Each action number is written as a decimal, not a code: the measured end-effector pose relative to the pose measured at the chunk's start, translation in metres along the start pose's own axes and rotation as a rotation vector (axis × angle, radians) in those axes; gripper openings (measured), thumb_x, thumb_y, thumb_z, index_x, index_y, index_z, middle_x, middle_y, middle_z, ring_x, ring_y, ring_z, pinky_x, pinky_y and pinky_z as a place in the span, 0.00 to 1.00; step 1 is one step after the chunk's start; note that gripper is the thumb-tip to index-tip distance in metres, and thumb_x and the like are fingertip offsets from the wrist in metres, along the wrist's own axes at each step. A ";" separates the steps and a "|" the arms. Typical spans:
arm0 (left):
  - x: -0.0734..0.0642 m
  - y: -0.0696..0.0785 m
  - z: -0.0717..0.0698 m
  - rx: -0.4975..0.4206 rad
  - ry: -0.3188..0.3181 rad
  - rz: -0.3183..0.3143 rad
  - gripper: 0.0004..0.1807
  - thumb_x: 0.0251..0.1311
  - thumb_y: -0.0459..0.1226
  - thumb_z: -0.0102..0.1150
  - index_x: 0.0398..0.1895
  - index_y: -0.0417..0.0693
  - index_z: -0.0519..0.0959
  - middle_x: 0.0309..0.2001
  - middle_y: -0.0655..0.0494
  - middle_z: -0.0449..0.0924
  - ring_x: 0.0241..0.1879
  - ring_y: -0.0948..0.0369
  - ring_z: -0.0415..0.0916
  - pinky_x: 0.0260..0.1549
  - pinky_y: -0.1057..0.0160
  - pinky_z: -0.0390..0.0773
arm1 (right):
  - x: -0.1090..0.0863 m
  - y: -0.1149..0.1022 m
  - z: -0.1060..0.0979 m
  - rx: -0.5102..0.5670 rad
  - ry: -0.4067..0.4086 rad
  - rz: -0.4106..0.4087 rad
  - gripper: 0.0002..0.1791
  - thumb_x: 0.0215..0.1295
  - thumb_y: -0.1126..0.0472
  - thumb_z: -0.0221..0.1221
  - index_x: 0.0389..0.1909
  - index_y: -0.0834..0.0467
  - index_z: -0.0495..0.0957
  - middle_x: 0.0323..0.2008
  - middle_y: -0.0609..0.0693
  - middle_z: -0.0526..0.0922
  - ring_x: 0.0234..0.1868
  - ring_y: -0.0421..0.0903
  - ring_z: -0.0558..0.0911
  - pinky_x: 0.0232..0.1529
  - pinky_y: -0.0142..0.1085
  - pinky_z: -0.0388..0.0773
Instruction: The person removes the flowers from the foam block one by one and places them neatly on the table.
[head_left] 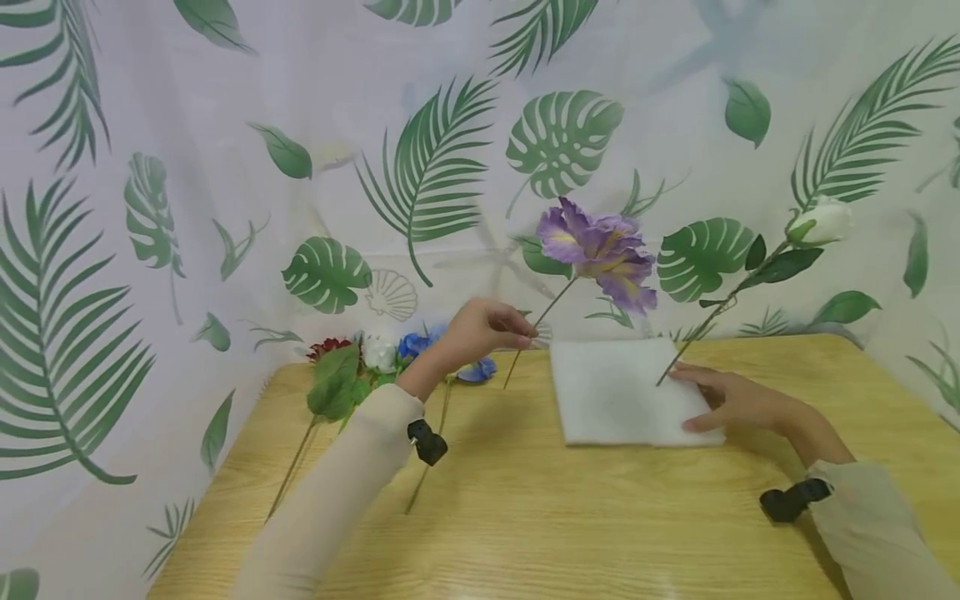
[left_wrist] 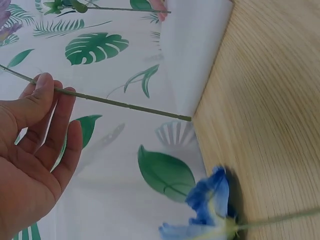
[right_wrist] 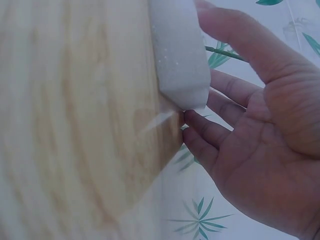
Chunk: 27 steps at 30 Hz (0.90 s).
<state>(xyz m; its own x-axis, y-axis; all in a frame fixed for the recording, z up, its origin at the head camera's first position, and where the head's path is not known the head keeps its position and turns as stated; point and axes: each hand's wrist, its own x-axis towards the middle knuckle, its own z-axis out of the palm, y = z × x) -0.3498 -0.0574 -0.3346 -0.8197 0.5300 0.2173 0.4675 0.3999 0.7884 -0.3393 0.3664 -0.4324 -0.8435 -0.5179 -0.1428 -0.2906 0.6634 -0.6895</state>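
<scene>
My left hand (head_left: 483, 329) pinches the thin stem of a purple artificial flower (head_left: 600, 250) between thumb and fingertips. In the left wrist view the stem (left_wrist: 125, 104) slants across, its cut lower end free beside the white block's edge. A white foam block (head_left: 611, 400) lies on the table to the right of that stem. My right hand (head_left: 750, 408) holds the block's right side, thumb at the front and fingers behind. A white artificial rose (head_left: 825, 223) leans right, its stem standing in the foam. The right wrist view shows the block's corner (right_wrist: 182, 60) between thumb and fingers.
Several artificial flowers lie at the table's left: a dark red one (head_left: 327, 347), a white one (head_left: 379, 353) and blue ones, including a blue flower (left_wrist: 210, 200) below my left hand. A leaf-printed curtain (head_left: 450, 275) hangs behind the wooden table (head_left: 540, 525).
</scene>
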 end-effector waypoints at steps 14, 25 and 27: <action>-0.044 -0.020 -0.030 0.003 0.037 -0.109 0.06 0.64 0.33 0.68 0.41 0.41 0.89 0.48 0.43 0.88 0.39 0.59 0.86 0.47 0.54 0.86 | -0.004 -0.001 0.002 0.011 0.002 0.007 0.50 0.60 0.54 0.72 0.77 0.65 0.58 0.79 0.71 0.49 0.76 0.76 0.51 0.53 0.10 0.59; -0.066 -0.024 -0.036 -0.017 -0.007 -0.226 0.09 0.63 0.34 0.69 0.44 0.40 0.88 0.45 0.47 0.89 0.38 0.59 0.85 0.42 0.58 0.87 | -0.001 -0.001 0.002 -0.011 0.002 0.012 0.49 0.61 0.53 0.72 0.78 0.64 0.59 0.79 0.71 0.50 0.76 0.76 0.52 0.53 0.10 0.58; -0.069 -0.026 -0.036 -0.068 -0.016 -0.257 0.09 0.64 0.33 0.69 0.45 0.39 0.88 0.45 0.45 0.89 0.37 0.59 0.87 0.45 0.54 0.88 | 0.000 -0.001 0.001 -0.016 0.000 0.017 0.49 0.61 0.52 0.72 0.78 0.63 0.58 0.79 0.70 0.50 0.76 0.76 0.52 0.53 0.10 0.59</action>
<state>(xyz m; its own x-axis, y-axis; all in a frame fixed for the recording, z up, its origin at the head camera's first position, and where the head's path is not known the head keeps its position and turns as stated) -0.3174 -0.1310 -0.3490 -0.9031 0.4295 -0.0033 0.2211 0.4715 0.8537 -0.3380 0.3649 -0.4323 -0.8482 -0.5068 -0.1542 -0.2836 0.6802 -0.6759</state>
